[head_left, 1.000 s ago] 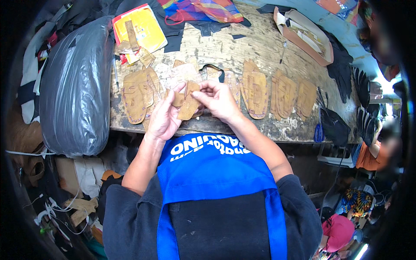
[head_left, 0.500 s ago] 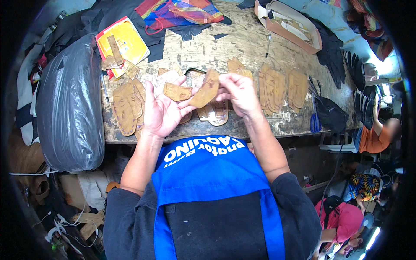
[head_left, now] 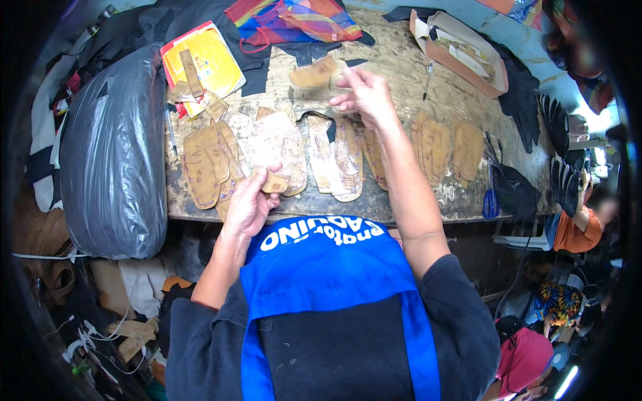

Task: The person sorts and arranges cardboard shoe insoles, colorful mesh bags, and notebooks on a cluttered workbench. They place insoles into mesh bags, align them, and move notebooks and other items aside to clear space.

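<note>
the left hand (head_left: 249, 204) hangs over the near edge of the worn wooden workbench (head_left: 401, 60), fingers closed in a pinch on a small tan cut piece (head_left: 273, 182), a scrap-sized bit of thin board or leather. the right hand (head_left: 364, 99) is stretched out further across the bench, its fingers partly spread and blurred; a second tan piece (head_left: 314, 73) shows just beyond its fingertips, and i cannot tell whether the hand is gripping it or has let it go.

these cut pieces look light, thin and fairly stiff, like insole board: they should keep their shape when lifted by one edge, yet would likely crease if bent hard. the surface seems dry and matt, so slipping is unlikely. a thumb-and-finger pinch at the rim, as the left hand has it, looks like the right way to take one (the flat faces offer nothing to hook).

counting what lies on the bench: two loose pieces at the hands, one each. sole-shaped patterns lie in overlapping groups, so only a rough count is possible: one group of about three to the left (head_left: 204, 164), a pale central group of about four (head_left: 334, 157), and about three to the right (head_left: 441, 144). one yellow booklet (head_left: 204, 60), one shallow cardboard tray (head_left: 461, 50), one striped cloth (head_left: 297, 20), and one big grey plastic sack (head_left: 110, 154) at the bench's left end.
</note>
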A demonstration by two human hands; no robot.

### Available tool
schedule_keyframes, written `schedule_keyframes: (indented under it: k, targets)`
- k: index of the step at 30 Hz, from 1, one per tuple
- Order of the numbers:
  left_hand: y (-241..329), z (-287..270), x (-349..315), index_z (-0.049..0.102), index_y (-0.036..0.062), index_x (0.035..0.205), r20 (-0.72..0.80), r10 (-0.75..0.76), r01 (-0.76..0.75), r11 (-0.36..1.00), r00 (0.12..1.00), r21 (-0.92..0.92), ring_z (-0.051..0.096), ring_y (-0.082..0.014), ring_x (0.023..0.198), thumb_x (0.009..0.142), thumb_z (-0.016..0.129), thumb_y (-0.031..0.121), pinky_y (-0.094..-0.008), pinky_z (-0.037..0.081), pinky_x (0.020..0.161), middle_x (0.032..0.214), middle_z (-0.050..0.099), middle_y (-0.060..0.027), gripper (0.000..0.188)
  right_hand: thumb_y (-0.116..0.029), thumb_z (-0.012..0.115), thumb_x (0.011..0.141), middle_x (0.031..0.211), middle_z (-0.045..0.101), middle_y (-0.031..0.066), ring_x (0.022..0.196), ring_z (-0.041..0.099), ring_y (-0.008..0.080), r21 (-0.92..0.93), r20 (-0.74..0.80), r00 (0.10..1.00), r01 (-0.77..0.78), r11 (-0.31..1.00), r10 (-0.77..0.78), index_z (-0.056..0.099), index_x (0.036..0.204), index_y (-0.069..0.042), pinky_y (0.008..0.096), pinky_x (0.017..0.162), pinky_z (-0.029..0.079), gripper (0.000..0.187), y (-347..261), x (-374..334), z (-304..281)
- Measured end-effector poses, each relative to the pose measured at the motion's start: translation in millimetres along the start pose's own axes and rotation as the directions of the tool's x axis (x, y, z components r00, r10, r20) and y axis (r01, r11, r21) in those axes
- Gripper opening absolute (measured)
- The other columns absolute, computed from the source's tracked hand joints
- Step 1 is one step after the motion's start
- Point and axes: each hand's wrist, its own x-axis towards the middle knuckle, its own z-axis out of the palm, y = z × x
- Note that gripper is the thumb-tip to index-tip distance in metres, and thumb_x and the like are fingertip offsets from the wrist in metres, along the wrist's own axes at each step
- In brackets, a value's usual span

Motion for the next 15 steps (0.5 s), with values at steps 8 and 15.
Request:
schedule_keyframes:
  k: [8,15]
  targets:
    - [-9.4,22.9,20.6,0.046,0.0054,0.119,0.040,0.137,-0.134,0.989,0.990,-0.055,0.054,-0.0113,0.068,0.091,0.049,0.021,-0.0234,0.048,0.059,0.090,0.058,-0.0069,0.032,-0.007,0.061,0.081,0.080,0.063,0.0087,0.068,0.061,0.0105,0.022,0.492,0.853,-0.213,0.977,0.174,0.054,0.102,0.005,0.0211,0.060,0.049,0.025,39.1,-99.4,39.7]
    - [-11.6,24.2,22.6,0.039,0.0030,0.126,0.077,0.083,-0.091,0.989,0.994,0.113,0.060,-0.0155,0.076,0.089,0.052,0.016,-0.0257,0.051,0.066,0.092,0.058,-0.0077,0.041,0.000,0.057,0.080,0.081,0.063,0.0109,0.062,0.060,0.0121,-0.036,-0.017,1.000,0.010,0.999,-0.011,0.057,0.094,0.004,0.0226,0.057,0.052,0.015,25.2,-99.6,-90.7]
